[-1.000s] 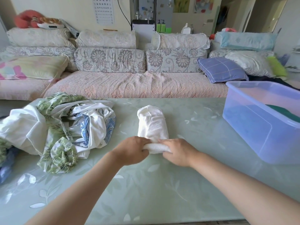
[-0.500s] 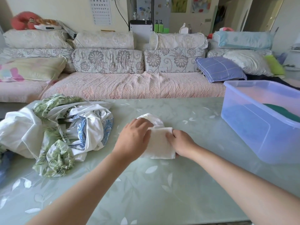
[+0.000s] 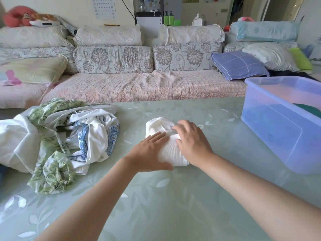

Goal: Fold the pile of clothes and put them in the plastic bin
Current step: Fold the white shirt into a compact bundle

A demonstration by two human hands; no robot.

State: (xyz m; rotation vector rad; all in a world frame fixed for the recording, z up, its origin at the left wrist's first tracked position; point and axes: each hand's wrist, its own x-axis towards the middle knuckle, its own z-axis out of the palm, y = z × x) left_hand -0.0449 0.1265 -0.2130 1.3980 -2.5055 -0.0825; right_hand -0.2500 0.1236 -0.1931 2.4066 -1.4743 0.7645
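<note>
A small white ribbed garment (image 3: 169, 150) lies folded into a compact bundle in the middle of the pale green table (image 3: 156, 206). My left hand (image 3: 151, 152) lies against its left side with straight fingers on the cloth. My right hand (image 3: 192, 142) presses flat on its top right. A loose pile of clothes (image 3: 57, 141), white, green-leaf and blue-patterned, sits at the table's left. The translucent blue plastic bin (image 3: 284, 122) stands at the right, with a dark green item (image 3: 311, 110) inside.
Behind the table runs a long sofa (image 3: 139, 84) with floral cushions and a blue checked pillow (image 3: 238, 65). The table's far edge lies just beyond the folded bundle and the pile.
Both hands folded the near end of the white garment away from me over itself, making it shorter. They have moved from gripping its near edge to lying flat on the folded bundle.
</note>
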